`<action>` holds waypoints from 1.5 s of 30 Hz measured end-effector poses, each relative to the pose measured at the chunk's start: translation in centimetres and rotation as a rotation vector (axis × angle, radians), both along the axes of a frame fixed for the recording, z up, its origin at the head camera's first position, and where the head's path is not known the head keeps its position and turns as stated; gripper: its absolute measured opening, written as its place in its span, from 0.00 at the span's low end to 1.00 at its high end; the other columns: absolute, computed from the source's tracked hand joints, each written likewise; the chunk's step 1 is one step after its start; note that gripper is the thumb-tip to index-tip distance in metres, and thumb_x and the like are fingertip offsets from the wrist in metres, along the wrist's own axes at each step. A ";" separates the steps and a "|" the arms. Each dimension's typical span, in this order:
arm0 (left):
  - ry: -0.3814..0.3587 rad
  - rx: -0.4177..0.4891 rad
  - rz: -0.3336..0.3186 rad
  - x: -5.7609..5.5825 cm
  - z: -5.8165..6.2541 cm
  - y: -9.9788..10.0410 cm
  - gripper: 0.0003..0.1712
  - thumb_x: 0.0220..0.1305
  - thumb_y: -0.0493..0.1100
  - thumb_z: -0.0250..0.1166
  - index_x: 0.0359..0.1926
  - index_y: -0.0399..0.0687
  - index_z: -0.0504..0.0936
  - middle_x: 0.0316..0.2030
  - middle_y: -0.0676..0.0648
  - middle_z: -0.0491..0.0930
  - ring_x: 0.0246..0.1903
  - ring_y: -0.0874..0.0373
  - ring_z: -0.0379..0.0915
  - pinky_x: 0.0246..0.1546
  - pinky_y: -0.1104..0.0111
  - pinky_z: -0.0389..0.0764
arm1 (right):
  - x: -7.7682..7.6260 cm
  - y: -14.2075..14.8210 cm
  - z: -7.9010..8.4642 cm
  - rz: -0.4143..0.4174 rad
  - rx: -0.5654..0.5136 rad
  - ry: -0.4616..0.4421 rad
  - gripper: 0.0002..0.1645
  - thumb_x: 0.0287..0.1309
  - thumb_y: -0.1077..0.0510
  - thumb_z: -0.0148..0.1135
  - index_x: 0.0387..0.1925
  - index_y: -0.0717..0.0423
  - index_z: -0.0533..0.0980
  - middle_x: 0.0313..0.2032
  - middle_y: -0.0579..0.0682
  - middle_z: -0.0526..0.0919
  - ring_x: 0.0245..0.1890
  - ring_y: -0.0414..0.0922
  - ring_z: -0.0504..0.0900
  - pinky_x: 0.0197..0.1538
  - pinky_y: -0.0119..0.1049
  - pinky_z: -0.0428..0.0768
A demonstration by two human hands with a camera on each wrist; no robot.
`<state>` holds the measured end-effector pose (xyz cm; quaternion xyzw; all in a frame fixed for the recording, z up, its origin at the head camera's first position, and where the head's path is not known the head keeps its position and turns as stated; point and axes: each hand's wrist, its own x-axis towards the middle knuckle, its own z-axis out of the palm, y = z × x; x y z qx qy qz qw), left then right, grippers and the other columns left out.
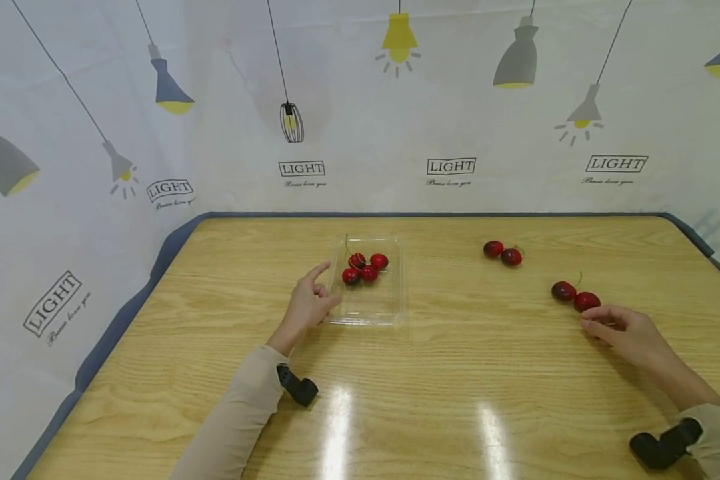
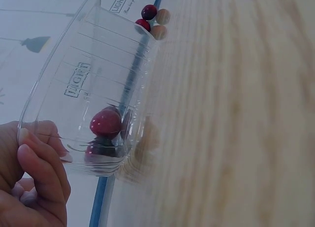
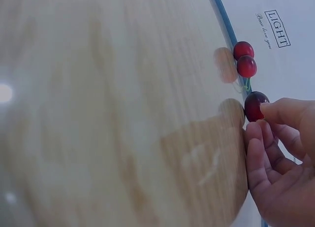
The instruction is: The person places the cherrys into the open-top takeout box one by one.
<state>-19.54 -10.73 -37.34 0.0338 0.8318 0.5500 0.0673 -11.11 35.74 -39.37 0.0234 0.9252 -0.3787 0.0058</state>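
Note:
A clear plastic box (image 1: 372, 313) lies on the table left of centre, with several dark red cherries (image 1: 369, 273) in its far half. My left hand (image 1: 309, 303) grips the box's left rim, and the left wrist view shows its thumb and fingers at the clear wall (image 2: 44, 123). Over on the right, my right hand (image 1: 633, 337) pinches at the near end of a cherry (image 1: 587, 301), thumb and fingertips together there. In the right wrist view a bit of stem shows between the fingertips and that cherry (image 3: 256, 106). Another cherry (image 1: 563, 291) with an upright stem sits right beside it.
Two more cherries (image 1: 502, 253) lie farther back, between the box and the right hand. The wooden table (image 1: 456, 360) ends at a blue edge (image 1: 432, 215) in front of a white printed curtain (image 1: 360, 133). A black wrist camera (image 1: 300, 387) sits on the left sleeve.

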 end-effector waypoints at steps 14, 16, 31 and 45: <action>0.000 0.006 -0.001 -0.1 -0.1 0.1 0.39 0.51 0.31 0.58 0.64 0.48 0.58 0.11 0.52 0.60 0.06 0.62 0.54 0.08 0.72 0.59 | -0.2 0.8 -0.3 -0.030 -0.093 0.011 0.23 0.59 0.51 0.52 0.42 0.70 0.71 0.26 0.38 0.76 0.24 0.32 0.73 0.26 0.28 0.75; 0.001 0.003 -0.001 -0.1 0.0 0.1 0.39 0.51 0.31 0.59 0.64 0.47 0.58 0.11 0.52 0.60 0.06 0.62 0.54 0.08 0.72 0.59 | -0.2 0.8 -0.3 -0.047 -0.100 0.003 0.23 0.59 0.51 0.52 0.42 0.70 0.71 0.26 0.38 0.76 0.24 0.32 0.73 0.26 0.28 0.75; -0.008 0.006 0.001 0.0 0.2 0.1 0.38 0.51 0.31 0.59 0.64 0.48 0.58 0.11 0.52 0.60 0.06 0.62 0.54 0.09 0.72 0.59 | -0.2 1.3 0.4 -0.131 -0.174 0.009 0.15 0.58 0.47 0.51 0.37 0.54 0.73 0.26 0.30 0.74 0.24 0.34 0.72 0.24 0.29 0.72; -0.016 0.011 -0.002 0.0 0.1 0.1 0.38 0.51 0.31 0.58 0.64 0.49 0.58 0.12 0.51 0.61 0.06 0.62 0.55 0.09 0.72 0.59 | -0.6 1.2 0.7 -0.163 -0.219 0.014 0.18 0.56 0.45 0.53 0.38 0.55 0.73 0.27 0.28 0.74 0.27 0.28 0.74 0.28 0.26 0.75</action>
